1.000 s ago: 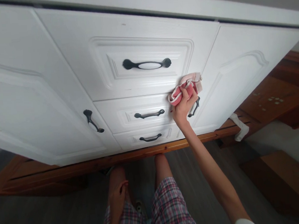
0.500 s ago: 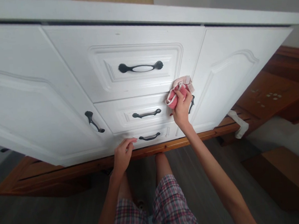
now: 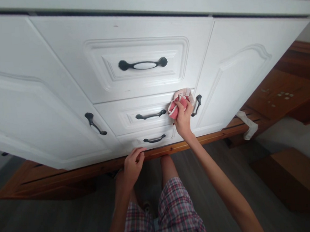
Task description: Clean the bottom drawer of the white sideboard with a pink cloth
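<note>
My right hand (image 3: 183, 120) is closed on a crumpled pink and white cloth (image 3: 173, 109). It presses the cloth against the right side of the middle drawer (image 3: 122, 111) of a white cabinet, just left of the right door's dark handle (image 3: 197, 104). My left hand (image 3: 133, 163) is empty, its fingers loosely bent and a little apart. That hand hovers in front of the cabinet's lower edge, below the bottom drawer's handle (image 3: 154, 139). Above, the top drawer (image 3: 142, 27) is closed and carries a dark handle with a white inlay (image 3: 144, 65).
Beneath the cabinet runs a brown wooden bench (image 3: 105, 169). A white sock-like cloth (image 3: 248, 125) hangs over the wood at right. On the grey floor stands a cardboard box (image 3: 296, 176). The left door (image 3: 17, 105) and right door (image 3: 238, 77) are closed.
My right hand and the cloth have moved slightly left and down, uncovering the right door's handle. My left hand has dropped lower and a bit right. The view has shifted slightly.
</note>
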The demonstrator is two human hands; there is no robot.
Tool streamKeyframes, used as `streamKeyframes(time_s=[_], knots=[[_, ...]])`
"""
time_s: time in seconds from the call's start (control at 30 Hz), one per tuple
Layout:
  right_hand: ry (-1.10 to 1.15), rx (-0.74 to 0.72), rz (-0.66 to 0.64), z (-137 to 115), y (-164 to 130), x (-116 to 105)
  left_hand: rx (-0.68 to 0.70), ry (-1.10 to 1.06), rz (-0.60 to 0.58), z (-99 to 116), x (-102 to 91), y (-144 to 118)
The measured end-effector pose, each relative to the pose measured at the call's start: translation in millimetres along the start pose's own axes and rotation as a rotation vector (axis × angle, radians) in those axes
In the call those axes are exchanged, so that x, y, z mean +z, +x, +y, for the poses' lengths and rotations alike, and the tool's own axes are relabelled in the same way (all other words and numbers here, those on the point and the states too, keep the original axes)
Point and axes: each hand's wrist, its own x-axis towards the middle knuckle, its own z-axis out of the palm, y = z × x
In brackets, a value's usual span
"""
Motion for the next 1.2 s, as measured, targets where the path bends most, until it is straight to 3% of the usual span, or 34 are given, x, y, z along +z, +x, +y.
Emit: streamKeyframes(time_s=[0.17,0.23,0.33,0.5,0.67,0.83,0.97,1.07,1.2], knots=[[0.036,0.004,-0.039,1.0,-7.7,1.7,0.038,0.215,-0.214,-7.3,55.6,16.5],[0.058,0.001,-0.080,3.7,-10.6,-1.9,-0.035,0.333,-0.240,-7.6,74.3,23.1],[0.093,-0.001,-0.102,9.8,-20.2,-12.4,-0.107,0.405,-0.229,-8.6,87.7,28.5],[0.116,0.040,-0.045,19.9,-46.1,-42.3,-0.149,0.427,-0.210,-11.7,90.2,34.2],[0.095,0.105,-0.087,25.2,-68.5,-77.1,-0.176,0.430,-0.183,-9.8,91.5,34.6],[0.053,0.132,-0.139,25.4,-94.6,-101.6,-0.156,0.382,-0.150,1.9,85.5,3.1],[0.030,0.146,-0.246,16.8,-108.1,-117.3,-0.117,0.322,-0.147,10.0,76.3,-39.8],[0.059,0.141,-0.337,6.0,-101.6,-126.7,-0.051,0.256,-0.118,13.0,72.2,-65.5],[0.194,0.067,-0.604,-11.3,-75.2,-126.8,-0.015,0.226,-0.067,17.4,72.7,-82.3]])
